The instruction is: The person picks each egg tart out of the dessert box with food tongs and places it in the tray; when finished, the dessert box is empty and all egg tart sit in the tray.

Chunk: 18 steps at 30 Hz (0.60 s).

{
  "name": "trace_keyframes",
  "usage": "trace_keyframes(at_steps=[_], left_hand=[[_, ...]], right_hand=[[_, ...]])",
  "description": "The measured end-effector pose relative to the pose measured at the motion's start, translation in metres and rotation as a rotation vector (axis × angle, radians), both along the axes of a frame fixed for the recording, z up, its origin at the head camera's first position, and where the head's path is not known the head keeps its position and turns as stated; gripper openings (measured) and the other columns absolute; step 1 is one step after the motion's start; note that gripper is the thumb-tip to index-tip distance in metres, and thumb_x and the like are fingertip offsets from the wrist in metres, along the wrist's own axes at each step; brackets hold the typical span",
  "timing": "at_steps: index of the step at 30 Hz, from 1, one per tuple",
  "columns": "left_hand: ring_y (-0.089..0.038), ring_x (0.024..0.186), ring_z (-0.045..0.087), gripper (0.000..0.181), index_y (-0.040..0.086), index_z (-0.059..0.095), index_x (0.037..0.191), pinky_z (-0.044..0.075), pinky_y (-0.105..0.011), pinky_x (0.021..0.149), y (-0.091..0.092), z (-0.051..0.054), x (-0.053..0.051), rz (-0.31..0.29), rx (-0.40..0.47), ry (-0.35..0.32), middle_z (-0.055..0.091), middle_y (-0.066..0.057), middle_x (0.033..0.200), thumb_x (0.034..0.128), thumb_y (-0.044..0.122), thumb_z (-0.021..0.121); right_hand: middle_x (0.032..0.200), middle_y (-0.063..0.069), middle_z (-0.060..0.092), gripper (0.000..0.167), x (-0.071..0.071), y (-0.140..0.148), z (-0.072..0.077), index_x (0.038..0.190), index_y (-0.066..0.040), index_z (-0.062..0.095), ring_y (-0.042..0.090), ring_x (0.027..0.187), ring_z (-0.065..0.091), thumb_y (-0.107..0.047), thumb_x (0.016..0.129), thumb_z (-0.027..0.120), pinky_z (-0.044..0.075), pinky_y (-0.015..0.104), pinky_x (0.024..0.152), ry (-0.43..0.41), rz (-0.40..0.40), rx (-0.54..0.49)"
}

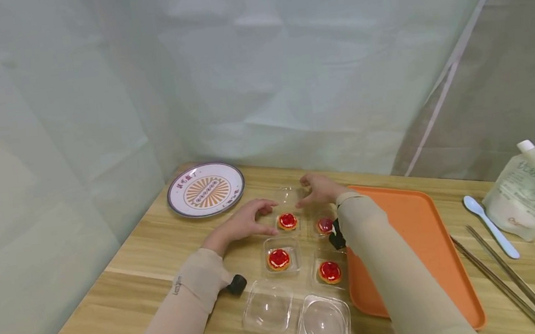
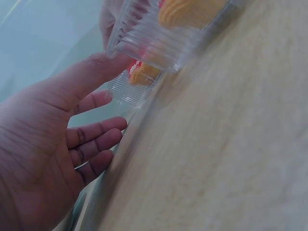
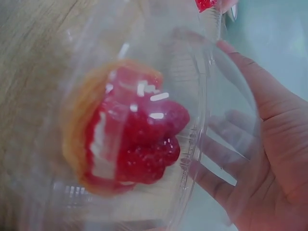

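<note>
My left hand [image 1: 249, 221] reaches in from the left, thumb and fingers spread beside the far-left clear plastic box, which holds a red-topped tart [image 1: 287, 221]. In the left wrist view its fingers [image 2: 96, 139] are loosely bent, with nothing held in the palm; whether the thumb touches a box I cannot tell. Behind that box, its clear lid [image 1: 286, 195] stands raised. My right hand [image 1: 321, 188] is at the lid's right side, fingers parted. In the right wrist view, a nearer boxed tart [image 3: 130, 134] and its clear plastic partly cover the right hand [image 3: 269, 139].
Other boxed tarts [image 1: 278, 259] [image 1: 330, 272] sit nearer, before tart-free clear box halves [image 1: 268, 307] [image 1: 324, 323]. An orange tray [image 1: 418, 227] lies under the right forearm. Around these are a patterned plate [image 1: 208, 190], blue spoon [image 1: 492, 227], metal chopsticks [image 1: 513, 277] and spouted pouch [image 1: 533, 194].
</note>
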<state>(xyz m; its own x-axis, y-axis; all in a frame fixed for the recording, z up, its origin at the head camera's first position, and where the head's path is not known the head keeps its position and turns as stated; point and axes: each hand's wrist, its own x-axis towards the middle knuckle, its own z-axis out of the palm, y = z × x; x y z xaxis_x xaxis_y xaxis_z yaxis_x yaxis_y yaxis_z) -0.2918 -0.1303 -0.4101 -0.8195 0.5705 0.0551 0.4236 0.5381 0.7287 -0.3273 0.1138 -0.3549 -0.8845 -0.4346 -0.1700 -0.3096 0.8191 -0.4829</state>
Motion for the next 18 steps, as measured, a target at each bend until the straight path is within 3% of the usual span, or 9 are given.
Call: trace_keyframes(at_steps=[18], left_hand=[[-0.03, 0.123, 0.053, 0.073, 0.009, 0.046, 0.139, 0.041, -0.046, 0.109, -0.0004, 0.002, 0.0005, -0.009, 0.013, -0.011, 0.056, -0.016, 0.132, 0.0774, 0.028, 0.08]], right_hand=[[0.146, 0.022, 0.044, 0.078, 0.002, -0.0007, 0.0048, 0.144, -0.001, 0.035, 0.038, 0.134, 0.043, -0.033, 0.085, 0.073, 0.036, 0.049, 0.113, -0.018, 0.007, 0.021]])
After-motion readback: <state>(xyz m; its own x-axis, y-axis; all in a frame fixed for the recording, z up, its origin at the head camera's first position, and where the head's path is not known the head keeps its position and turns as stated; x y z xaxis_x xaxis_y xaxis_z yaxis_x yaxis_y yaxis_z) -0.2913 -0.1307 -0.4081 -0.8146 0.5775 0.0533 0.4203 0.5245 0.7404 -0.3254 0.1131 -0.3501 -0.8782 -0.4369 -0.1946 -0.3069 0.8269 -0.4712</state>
